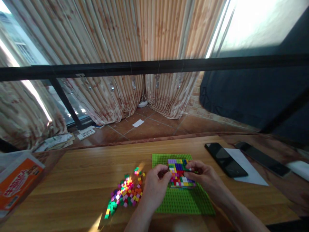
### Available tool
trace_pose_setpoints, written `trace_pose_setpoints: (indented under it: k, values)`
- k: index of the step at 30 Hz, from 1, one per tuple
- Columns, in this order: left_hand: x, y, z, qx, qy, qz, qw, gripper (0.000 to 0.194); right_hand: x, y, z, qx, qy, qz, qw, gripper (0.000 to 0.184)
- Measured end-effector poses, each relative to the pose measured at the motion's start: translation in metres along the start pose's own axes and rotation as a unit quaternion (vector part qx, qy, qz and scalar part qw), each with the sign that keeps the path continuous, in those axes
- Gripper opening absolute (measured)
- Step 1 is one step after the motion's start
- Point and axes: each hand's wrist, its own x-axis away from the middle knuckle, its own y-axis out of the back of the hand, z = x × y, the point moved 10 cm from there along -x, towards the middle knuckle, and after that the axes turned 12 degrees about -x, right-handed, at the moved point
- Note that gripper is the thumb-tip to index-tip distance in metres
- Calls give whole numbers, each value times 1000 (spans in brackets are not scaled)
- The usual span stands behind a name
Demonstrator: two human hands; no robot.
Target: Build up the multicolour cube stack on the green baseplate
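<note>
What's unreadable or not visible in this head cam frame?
- Left hand: whether the fingertips pinch a brick; too small.
- Right hand: what sits between thumb and finger; too small, blurred.
- Green baseplate: part beneath the brick block, hidden by it.
- Loose bricks: exact count; piled, sun glare.
- White paper: part under the near phone.
- Orange box: left side, cut by frame edge.

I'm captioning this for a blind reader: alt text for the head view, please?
Left hand and right hand work at a multicoloured brick block on a green baseplate. Loose bricks lie left on the wooden table, a black phone right.
</note>
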Motion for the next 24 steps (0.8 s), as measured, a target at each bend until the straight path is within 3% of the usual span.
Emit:
trace_pose_setpoints:
  k: [10, 17, 20, 24]
  values:
    - [0, 2, 1, 20, 5, -13, 1000, 15, -4, 2, -10, 2, -7, 13, 1000, 37]
    - [2, 3, -1, 20, -10, -5, 1000, 20, 4, 3, 15, 7, 15, 21, 1000, 33]
    - [0, 17, -1, 11, -4, -34, 999, 21, 5, 18, 36, 7, 57, -41, 998, 33]
    - [0, 54, 3, 23, 39, -96, 994, 25, 11, 22, 53, 34, 103, -99, 989, 32]
